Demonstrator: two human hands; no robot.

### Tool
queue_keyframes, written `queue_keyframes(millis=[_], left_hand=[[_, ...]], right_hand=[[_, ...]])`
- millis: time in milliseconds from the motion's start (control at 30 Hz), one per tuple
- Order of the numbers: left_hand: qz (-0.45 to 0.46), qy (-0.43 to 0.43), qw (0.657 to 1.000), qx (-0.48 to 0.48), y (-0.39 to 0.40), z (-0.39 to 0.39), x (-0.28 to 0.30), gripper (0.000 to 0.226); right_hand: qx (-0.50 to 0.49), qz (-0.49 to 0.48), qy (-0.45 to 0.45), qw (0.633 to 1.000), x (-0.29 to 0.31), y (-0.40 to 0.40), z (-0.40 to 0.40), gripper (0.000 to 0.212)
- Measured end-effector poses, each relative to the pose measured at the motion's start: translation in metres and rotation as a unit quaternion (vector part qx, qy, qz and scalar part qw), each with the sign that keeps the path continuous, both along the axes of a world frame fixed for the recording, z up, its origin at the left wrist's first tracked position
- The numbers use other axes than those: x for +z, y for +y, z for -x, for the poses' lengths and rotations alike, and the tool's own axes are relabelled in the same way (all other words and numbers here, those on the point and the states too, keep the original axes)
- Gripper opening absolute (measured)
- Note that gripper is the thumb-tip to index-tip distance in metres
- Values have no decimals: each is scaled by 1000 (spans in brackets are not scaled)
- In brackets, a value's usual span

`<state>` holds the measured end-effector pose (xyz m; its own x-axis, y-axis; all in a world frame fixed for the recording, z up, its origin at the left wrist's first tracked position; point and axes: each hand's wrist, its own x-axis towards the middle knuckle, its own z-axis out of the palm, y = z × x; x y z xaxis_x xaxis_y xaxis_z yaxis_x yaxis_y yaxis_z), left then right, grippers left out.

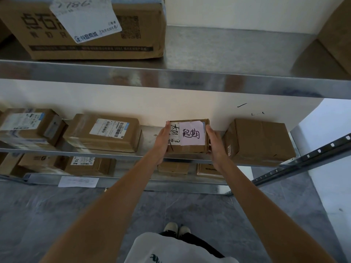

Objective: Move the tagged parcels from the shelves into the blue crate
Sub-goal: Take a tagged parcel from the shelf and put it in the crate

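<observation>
Small parcel [191, 136] with pink tag [192, 133] sat at middle shelf [148, 138] front edge, between both hands. Left hand [163, 142] and right hand [215, 144] gripped its sides. Fingertips hidden behind the parcel.

A steel shelving unit [190, 76] stands against a white wall [237, 10]. The floor [57, 209] is grey stone-look tile, and the light is dim.

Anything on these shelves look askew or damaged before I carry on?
The white label on the big top-shelf box sits crooked, one corner peeling. The box on the middle shelf looks creased. Otherwise nothing stands out.
</observation>
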<state>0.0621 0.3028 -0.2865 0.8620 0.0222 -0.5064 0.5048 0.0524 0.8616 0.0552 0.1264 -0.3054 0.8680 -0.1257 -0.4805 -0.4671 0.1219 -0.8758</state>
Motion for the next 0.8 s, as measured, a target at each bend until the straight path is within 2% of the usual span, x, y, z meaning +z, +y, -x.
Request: queue_keyframes(millis=[67, 167, 200, 367, 500, 633, 800], left_hand=[[13, 3, 1000, 21, -4, 2, 2, 60], [32, 6, 999, 37, -12, 2, 1, 54], [30, -2, 999, 28, -15, 2, 3, 52], [13, -26, 1000, -5, -21, 12, 0, 51], [-4, -48, 998, -39, -17, 20, -1, 45], [-11, -69, 995, -75, -13, 31, 4, 45], [-14, -59, 989, -138, -17, 52, 3, 44]], right_hand=[[-18, -2, -15, 1000, -4, 2, 3, 48], [-41, 1, -19, 999, -7, 10, 8, 63], [-58, -4, -13, 998, -8, 12, 10, 66], [-135, -57, -5, 989, -12, 18, 24, 54], [-187, -62, -20, 980, -6, 23, 43, 54], [-222, -55, -49, 972, -2, 34, 69, 65], [-316, -80, -30, 945, 1, 39, 108, 76]])
